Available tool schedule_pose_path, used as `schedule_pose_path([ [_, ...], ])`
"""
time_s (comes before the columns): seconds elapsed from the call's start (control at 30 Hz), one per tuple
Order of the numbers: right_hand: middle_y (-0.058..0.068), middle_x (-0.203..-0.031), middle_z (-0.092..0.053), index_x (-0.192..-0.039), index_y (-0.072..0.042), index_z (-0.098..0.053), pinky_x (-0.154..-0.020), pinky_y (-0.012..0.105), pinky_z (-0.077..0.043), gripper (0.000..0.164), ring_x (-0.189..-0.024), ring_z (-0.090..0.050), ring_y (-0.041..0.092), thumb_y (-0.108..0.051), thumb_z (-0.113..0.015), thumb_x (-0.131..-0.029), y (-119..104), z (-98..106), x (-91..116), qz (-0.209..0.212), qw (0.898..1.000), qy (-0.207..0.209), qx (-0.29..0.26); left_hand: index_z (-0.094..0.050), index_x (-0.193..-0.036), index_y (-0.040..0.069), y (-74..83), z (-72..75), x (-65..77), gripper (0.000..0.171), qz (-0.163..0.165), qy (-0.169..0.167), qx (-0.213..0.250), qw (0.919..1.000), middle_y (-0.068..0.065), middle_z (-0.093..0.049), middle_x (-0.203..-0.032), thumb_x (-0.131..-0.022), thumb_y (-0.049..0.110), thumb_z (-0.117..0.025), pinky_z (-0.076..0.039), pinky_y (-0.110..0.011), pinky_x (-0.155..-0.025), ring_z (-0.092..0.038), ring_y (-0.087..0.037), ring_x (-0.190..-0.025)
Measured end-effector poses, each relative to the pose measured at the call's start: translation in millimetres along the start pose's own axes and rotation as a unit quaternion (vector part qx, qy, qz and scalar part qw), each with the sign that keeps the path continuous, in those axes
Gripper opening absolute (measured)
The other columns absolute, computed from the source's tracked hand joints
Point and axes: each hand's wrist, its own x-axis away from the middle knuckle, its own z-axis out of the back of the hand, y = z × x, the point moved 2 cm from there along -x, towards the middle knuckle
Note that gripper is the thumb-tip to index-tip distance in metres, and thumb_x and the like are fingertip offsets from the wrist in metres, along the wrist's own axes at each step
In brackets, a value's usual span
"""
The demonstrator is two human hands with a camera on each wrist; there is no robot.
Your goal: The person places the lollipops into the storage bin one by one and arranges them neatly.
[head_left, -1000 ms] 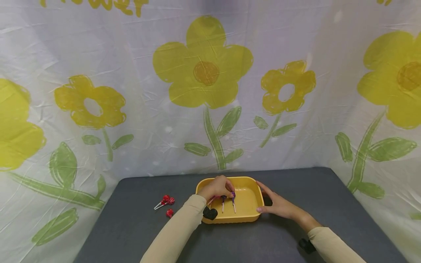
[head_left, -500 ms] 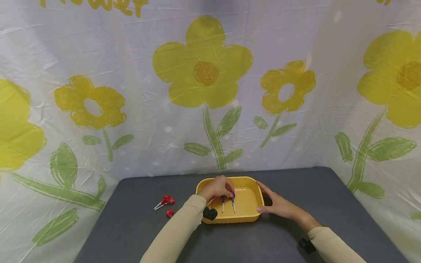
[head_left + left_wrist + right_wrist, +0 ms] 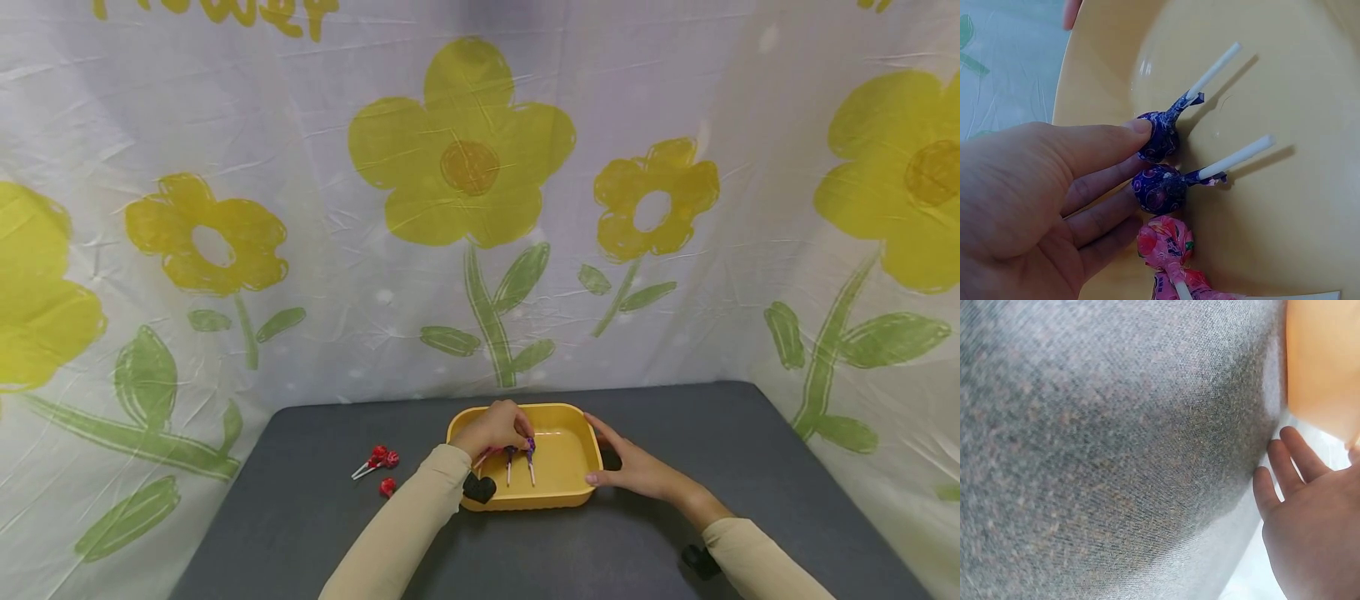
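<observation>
In the left wrist view my left hand pinches a purple-wrapped lollipop by its round head, thumb on top. Its white stick points away over the floor of the yellow tray. Right beside it lies a second purple lollipop, close to my other fingers. Pink-wrapped lollipops follow in the row, the farthest one cut off by the frame. My right hand spans the tray's right end, thumb at the front of the rim and forefinger at the back corner. Its other fingers are extended outside the tray wall.
To the left of the tray, several red lollipops lie on the dark grey table, one of them partly behind my left sleeve. A cloth printed with yellow flowers hangs behind the table's back edge.
The stick of the pinched purple lollipop has swung very slightly to the left. Both hands, the tray and the red lollipops stay where they were.
</observation>
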Motion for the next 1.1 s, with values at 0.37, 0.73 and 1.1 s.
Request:
schedule_pose_path([
  [0.37,0.018,-0.151,-0.043,-0.159,-0.036,-0.009,-0.105,0.073,-0.033,0.097,-0.141,-0.039,0.041,-0.036,-0.074,-0.088,1.0,0.0,-1.3,-0.007,1.0,0.001,0.003,-0.078,-0.093,0.009,-2.2,0.2,-0.6,0.01,-0.005,0.002,-0.019,0.9998,-0.004,-0.078,-0.089,-0.082,0.008,-0.079,-0.056,-0.022,-0.07,-0.068,-0.009,-0.075],
  [0.73,0.018,-0.153,-0.041,-0.16,-0.028,-0.007,-0.106,0.072,-0.032,0.098,-0.143,-0.037,0.042,-0.038,-0.073,-0.089,2.1,0.2,-3.2,-0.008,1.0,0.001,-0.002,-0.077,-0.094,0.008,-0.4,0.6,-0.4,0.012,-0.01,-0.003,-0.023,0.9997,-0.005,-0.077,-0.089,-0.082,0.008,-0.079,-0.056,-0.022,-0.07,-0.067,-0.01,-0.074],
  [1.1,0.018,-0.152,-0.043,-0.161,-0.027,-0.007,-0.107,0.071,-0.034,0.098,-0.142,-0.039,0.041,-0.037,-0.073,-0.089,1.5,-0.3,-4.2,-0.009,1.0,0.003,-0.001,-0.077,-0.096,0.006,-4.5,4.8,0.7,0.012,-0.014,-0.013,0.008,0.9998,-0.006,-0.077,-0.091,-0.083,0.007,-0.078,-0.057,-0.022,-0.067,-0.069,-0.011,-0.073],
])
